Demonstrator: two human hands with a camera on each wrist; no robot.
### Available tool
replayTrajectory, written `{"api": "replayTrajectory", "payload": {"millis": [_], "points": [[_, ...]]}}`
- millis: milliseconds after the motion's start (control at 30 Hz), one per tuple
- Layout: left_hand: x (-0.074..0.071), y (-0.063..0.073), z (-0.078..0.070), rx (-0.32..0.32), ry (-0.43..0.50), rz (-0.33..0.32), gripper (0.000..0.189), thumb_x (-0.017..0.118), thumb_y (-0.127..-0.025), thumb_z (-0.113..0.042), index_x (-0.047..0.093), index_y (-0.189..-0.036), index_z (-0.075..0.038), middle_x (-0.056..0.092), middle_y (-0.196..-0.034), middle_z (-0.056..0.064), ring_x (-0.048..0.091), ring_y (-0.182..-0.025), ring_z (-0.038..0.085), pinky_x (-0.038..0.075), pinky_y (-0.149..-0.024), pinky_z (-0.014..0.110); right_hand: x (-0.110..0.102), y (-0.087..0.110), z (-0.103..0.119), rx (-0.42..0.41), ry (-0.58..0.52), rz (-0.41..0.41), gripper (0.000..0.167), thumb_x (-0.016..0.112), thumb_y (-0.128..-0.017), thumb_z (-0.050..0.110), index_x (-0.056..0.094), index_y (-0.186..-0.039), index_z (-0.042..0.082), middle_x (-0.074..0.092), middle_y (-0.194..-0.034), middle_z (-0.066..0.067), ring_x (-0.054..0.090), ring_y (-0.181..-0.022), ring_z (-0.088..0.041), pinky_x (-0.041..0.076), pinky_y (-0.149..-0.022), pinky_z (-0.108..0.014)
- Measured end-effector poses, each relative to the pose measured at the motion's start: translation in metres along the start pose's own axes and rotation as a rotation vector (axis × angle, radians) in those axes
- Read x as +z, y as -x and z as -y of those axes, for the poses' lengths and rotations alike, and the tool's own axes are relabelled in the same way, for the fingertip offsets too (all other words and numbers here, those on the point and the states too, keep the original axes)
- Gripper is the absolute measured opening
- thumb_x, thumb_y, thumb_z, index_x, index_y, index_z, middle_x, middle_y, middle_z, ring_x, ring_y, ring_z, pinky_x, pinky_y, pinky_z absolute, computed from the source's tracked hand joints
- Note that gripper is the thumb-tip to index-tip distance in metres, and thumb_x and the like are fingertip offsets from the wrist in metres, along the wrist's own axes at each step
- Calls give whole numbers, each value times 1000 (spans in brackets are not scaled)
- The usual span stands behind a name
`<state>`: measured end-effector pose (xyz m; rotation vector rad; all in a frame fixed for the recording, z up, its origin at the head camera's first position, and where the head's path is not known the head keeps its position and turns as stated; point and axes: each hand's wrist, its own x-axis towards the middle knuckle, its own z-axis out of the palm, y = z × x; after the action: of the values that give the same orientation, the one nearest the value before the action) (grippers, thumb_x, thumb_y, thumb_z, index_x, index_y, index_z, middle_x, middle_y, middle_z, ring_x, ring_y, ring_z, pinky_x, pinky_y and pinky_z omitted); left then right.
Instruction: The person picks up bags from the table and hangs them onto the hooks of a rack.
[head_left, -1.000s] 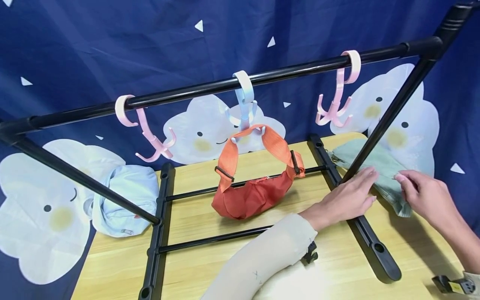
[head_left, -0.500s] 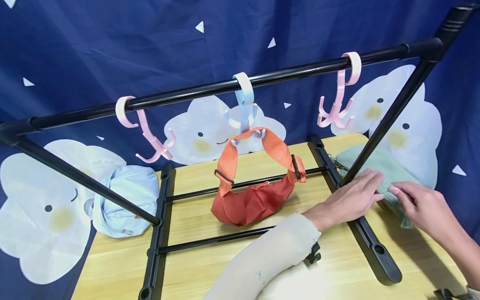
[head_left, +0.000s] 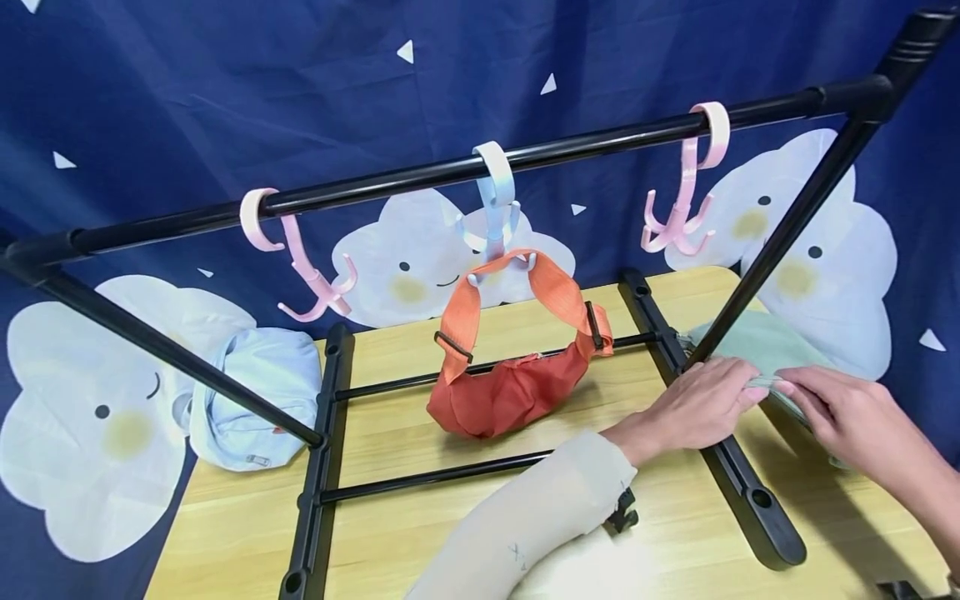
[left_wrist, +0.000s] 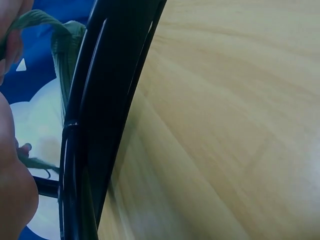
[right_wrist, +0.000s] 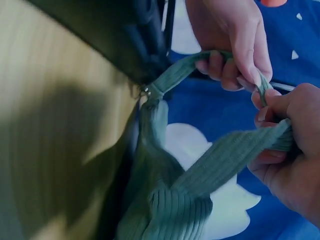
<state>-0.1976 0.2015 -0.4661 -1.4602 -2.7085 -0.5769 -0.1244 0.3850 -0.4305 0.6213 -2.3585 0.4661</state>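
Observation:
A green ribbed-cloth bag (head_left: 780, 337) lies at the right end of the table, partly behind the slanting rack post. Its strap (right_wrist: 232, 147) is drawn up between my two hands. My left hand (head_left: 693, 410), reaching past the post's foot, pinches one stretch of the strap between thumb and fingers. Facing it, my right hand (head_left: 862, 417) grips the strap, with a fold of it passing through the fingers. The right wrist view shows the bag's ribbed body (right_wrist: 175, 215) hanging below the strap. In the head view my hands hide the bag's near part.
A black rack (head_left: 420, 175) spans the table, with pink hooks (head_left: 678, 200) at both sides and a light blue hook (head_left: 495, 200) mid-bar. A red bag (head_left: 510, 396) hangs by its orange strap from the blue hook. A light blue bag (head_left: 266, 400) lies at left.
My right hand has moved left until it almost meets my left hand. The strap is now raised between them, and my left hand's fingers have closed on it. The green bag has shifted.

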Motion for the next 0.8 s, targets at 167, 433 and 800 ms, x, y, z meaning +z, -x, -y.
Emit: {"api": "replayTrajectory", "payload": {"millis": [167, 433, 800], "points": [[-4, 14, -1, 28, 101, -32, 25, 31, -114, -33, 50, -118, -19, 50, -84, -12, 49, -71, -1, 37, -61, 11, -5, -4, 13, -7, -13, 30, 28, 60, -106, 29, 75, -93, 9, 74, -81, -2, 47, -88, 26, 45, -74, -12], [-18, 32, -4, 145, 91, -161, 22, 39, -113, -27, 46, -95, -16, 39, -67, -9, 38, -53, 0, 27, -51, 12, -18, -12, 36, -48, 11, 71, 22, 61, -106, 26, 73, -95, 12, 73, -81, 2, 53, -77, 15, 46, -68, -13], [-62, 58, -9, 290, -54, -244, 18, 49, -108, -24, 53, -92, -16, 39, -69, -11, 35, -53, -2, 24, -50, 13, -47, -39, 66, -197, 27, 140, 56, 29, -110, 54, 68, -93, 18, 58, -72, 18, 39, -58, 12, 39, -50, -14]]}}
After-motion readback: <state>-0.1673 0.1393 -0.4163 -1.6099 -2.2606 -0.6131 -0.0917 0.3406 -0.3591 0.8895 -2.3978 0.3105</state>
